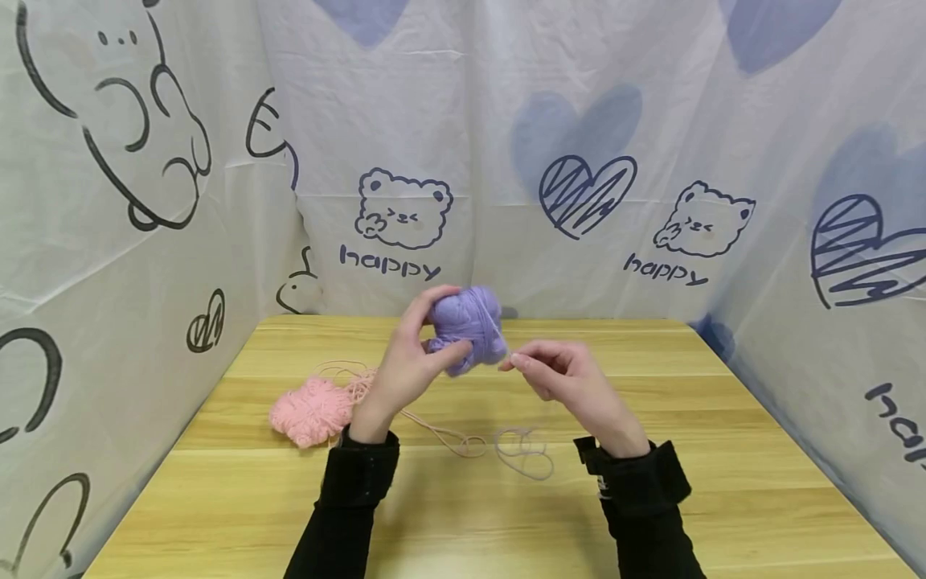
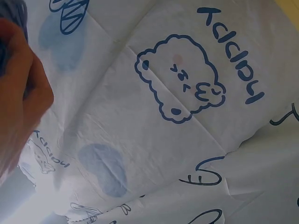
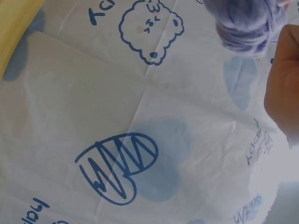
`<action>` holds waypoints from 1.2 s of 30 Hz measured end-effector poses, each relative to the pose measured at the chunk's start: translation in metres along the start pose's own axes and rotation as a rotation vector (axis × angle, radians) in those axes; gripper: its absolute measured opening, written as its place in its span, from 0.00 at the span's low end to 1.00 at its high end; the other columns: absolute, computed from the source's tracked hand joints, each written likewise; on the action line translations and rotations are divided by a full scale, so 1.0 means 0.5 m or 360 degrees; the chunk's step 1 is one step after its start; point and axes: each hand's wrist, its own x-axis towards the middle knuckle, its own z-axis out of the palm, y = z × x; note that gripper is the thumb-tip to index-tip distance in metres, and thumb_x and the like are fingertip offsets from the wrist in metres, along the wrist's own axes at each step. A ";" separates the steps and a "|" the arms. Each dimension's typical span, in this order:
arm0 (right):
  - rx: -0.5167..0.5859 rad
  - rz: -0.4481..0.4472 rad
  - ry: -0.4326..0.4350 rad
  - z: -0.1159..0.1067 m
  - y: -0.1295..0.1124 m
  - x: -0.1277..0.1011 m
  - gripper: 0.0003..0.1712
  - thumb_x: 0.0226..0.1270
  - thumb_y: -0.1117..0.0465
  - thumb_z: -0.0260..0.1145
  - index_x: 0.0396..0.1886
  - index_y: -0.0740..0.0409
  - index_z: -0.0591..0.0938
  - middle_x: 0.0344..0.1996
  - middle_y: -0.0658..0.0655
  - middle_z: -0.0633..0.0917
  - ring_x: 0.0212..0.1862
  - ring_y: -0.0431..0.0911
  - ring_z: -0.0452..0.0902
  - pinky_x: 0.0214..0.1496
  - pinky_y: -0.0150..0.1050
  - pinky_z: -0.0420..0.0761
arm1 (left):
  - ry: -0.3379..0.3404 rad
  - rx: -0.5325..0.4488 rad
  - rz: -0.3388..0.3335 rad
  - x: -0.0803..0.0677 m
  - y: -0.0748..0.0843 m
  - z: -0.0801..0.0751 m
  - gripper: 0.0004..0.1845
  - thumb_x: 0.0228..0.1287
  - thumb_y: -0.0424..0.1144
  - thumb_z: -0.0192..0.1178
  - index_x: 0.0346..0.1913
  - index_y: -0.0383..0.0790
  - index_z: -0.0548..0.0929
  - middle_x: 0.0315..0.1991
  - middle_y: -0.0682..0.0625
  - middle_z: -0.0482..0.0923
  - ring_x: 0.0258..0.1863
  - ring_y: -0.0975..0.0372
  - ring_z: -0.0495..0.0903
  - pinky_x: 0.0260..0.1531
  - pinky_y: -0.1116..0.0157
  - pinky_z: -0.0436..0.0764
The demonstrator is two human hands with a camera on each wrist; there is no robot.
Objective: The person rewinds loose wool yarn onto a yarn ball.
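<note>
My left hand [image 1: 408, 362] grips a ball of purple yarn [image 1: 469, 330] above the table, fingers behind it and thumb across its front. Strands wrap around the ball's middle. To its right, my right hand [image 1: 571, 382] pinches the purple yarn's strand between thumb and forefinger, close beside the ball. In the right wrist view the purple ball [image 3: 247, 23] shows at the top, near the right hand [image 3: 285, 88]. The left wrist view catches only part of the left hand [image 2: 23, 88] at its edge.
A pink yarn ball [image 1: 313, 410] lies on the wooden table [image 1: 651, 515] at the left, its loose strand [image 1: 441, 434] trailing right. A thin pale loop of yarn [image 1: 528, 466] lies near the middle. Printed white cloth [image 1: 492, 145] walls the back and sides.
</note>
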 end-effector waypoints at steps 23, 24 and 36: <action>-0.0058 0.0225 -0.0180 0.004 0.047 0.025 0.14 0.71 0.57 0.59 0.42 0.62 0.84 0.17 0.48 0.67 0.20 0.40 0.58 0.22 0.32 0.61 | 0.0134 -0.0508 0.0068 -0.008 0.025 -0.023 0.37 0.57 0.23 0.61 0.68 0.44 0.61 0.62 0.43 0.65 0.61 0.53 0.70 0.59 0.63 0.78; -0.0047 0.0232 -0.0191 0.003 0.051 0.027 0.14 0.71 0.57 0.59 0.43 0.63 0.84 0.17 0.48 0.67 0.20 0.40 0.57 0.22 0.32 0.61 | 0.0123 -0.0526 0.0061 -0.009 0.026 -0.024 0.37 0.57 0.23 0.61 0.68 0.44 0.61 0.62 0.43 0.65 0.61 0.53 0.71 0.59 0.62 0.78; 0.0124 0.0356 -0.0027 -0.022 0.073 0.027 0.07 0.70 0.63 0.56 0.33 0.53 0.80 0.17 0.44 0.68 0.20 0.36 0.61 0.22 0.31 0.62 | -0.0556 -0.0549 0.0005 -0.019 0.029 -0.026 0.38 0.54 0.24 0.63 0.68 0.44 0.63 0.59 0.39 0.69 0.54 0.51 0.75 0.49 0.51 0.83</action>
